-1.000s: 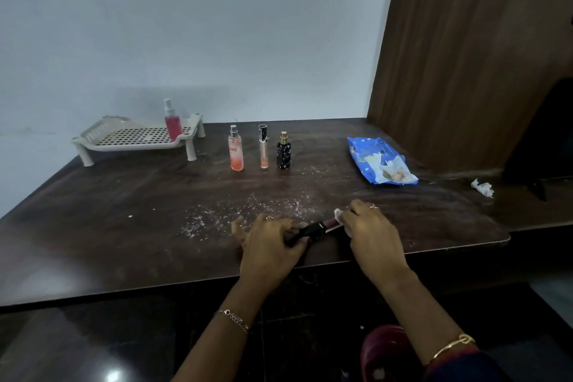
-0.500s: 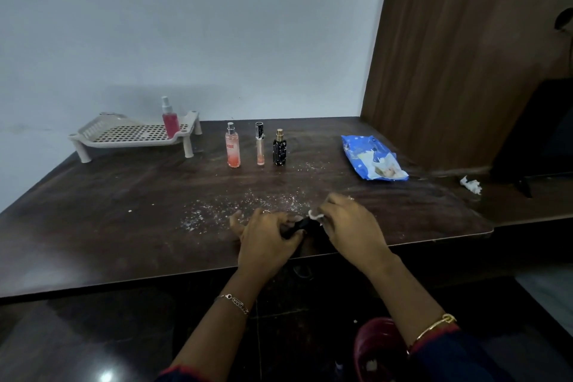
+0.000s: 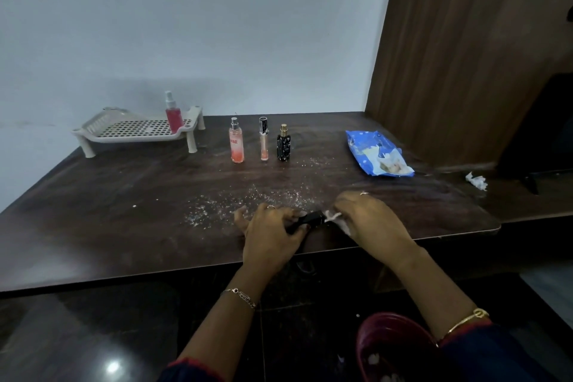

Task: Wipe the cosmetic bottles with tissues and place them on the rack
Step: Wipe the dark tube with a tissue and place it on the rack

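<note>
1. Bare worktop (image 3: 130, 211) lies open toward 10 o'clock, up to the rack (image 3: 124, 130).
2. Three upright bottles (image 3: 264, 139) block 12 o'clock.
3. A tissue packet (image 3: 376, 153) sits at 1 o'clock.

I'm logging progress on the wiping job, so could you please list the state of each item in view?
Left hand: gripping the dark bottle.
Dark bottle: held level, being wiped.
Right hand: pressing a tissue against the bottle.
Red spray bottle: upright on the rack.
Peach spray bottle, slim tube, black bottle: upright on the table, waiting.
Tissue pack: open.
</note>
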The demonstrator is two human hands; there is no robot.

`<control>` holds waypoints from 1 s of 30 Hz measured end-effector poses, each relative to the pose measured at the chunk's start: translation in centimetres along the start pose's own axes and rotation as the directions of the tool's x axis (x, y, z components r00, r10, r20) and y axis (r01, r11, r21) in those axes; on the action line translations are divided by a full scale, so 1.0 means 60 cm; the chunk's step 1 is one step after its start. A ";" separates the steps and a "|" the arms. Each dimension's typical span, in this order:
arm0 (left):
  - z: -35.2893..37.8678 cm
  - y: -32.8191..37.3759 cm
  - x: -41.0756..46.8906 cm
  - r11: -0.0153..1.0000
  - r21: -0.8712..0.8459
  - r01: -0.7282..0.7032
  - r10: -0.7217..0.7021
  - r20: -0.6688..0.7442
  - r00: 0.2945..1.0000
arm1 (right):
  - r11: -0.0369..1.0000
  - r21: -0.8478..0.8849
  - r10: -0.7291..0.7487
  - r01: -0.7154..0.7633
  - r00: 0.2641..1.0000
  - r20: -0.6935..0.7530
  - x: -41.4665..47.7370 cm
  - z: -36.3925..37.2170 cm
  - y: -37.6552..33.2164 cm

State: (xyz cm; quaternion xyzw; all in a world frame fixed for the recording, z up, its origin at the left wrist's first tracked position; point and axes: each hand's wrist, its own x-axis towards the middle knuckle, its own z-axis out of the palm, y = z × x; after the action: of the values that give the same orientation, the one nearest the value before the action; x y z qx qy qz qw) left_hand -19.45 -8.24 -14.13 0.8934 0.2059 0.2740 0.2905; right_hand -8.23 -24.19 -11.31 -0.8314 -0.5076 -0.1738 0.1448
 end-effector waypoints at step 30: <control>0.000 0.002 0.002 1.000 -0.010 0.003 -0.002 0.014 1.000 | 0.998 0.003 0.067 -0.067 0.994 -0.090 0.008 0.029 -0.045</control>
State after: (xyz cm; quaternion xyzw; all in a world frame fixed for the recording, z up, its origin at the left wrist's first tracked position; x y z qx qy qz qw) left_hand -19.36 -8.26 -14.00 0.8935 0.2036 0.2684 0.2967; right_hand -10.22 -21.88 -12.52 -0.8393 -0.4722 -0.2064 0.1731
